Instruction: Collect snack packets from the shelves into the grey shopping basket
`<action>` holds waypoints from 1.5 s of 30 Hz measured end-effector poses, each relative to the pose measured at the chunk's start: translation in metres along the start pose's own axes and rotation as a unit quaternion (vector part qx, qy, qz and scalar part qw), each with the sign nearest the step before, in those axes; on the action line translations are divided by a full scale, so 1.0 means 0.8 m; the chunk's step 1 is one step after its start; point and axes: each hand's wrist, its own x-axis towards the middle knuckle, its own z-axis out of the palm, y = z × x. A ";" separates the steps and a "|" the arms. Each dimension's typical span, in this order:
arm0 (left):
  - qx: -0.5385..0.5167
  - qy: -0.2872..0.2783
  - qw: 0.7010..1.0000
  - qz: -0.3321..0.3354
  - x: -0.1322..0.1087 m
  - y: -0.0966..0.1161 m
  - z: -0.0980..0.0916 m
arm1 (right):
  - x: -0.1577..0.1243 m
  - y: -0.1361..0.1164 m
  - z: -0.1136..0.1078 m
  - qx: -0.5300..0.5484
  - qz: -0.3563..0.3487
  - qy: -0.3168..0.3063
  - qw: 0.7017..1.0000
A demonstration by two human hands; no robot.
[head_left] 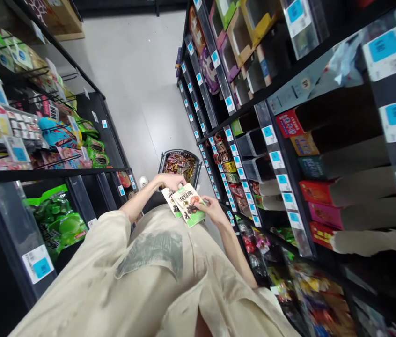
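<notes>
Two flat white-and-green snack packets lie overlapped in front of my body. My left hand [172, 181] is closed on the top edge of the rear packet [172, 202], its fingers partly hidden behind the packs. The front packet [188, 206], with dark printed characters and a food picture, is gripped at its right side by my right hand [213, 209]. Below and beyond my hands, a dark basket [198, 164] on the floor holds many small wrapped snacks.
Shelving with blue-and-white price tags [268, 134] and snack boxes [319, 192] rises on the right. On the left, a rack carries hanging bags [57, 133] and a green candy bag [59, 220]. A grey floor aisle [138, 75] runs ahead, and a cardboard box [66, 21] sits at the far left.
</notes>
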 end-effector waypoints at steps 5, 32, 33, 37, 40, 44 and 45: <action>-0.064 0.024 0.998 -0.009 -0.009 -0.026 0.022 | -0.011 0.029 -0.015 -0.012 0.020 0.022 0.999; -0.374 0.301 0.865 -0.145 0.032 0.024 0.189 | -0.059 0.164 0.006 0.351 -0.092 0.151 0.920; -0.338 0.321 0.875 -0.128 0.028 0.022 0.204 | -0.060 0.169 0.023 0.338 -0.109 0.179 0.918; -0.176 0.387 0.903 -0.063 0.018 0.026 0.266 | -0.090 0.190 0.080 0.236 -0.200 0.276 0.910; -0.144 0.388 0.908 -0.063 0.006 0.045 0.296 | -0.131 0.201 0.090 0.223 -0.238 0.321 0.889; -0.146 0.345 0.926 -0.041 -0.008 0.066 0.329 | -0.171 0.206 0.071 0.350 -0.188 0.342 0.852; -0.141 0.339 0.929 -0.043 -0.008 0.068 0.341 | -0.176 0.206 0.067 0.373 -0.170 0.350 0.842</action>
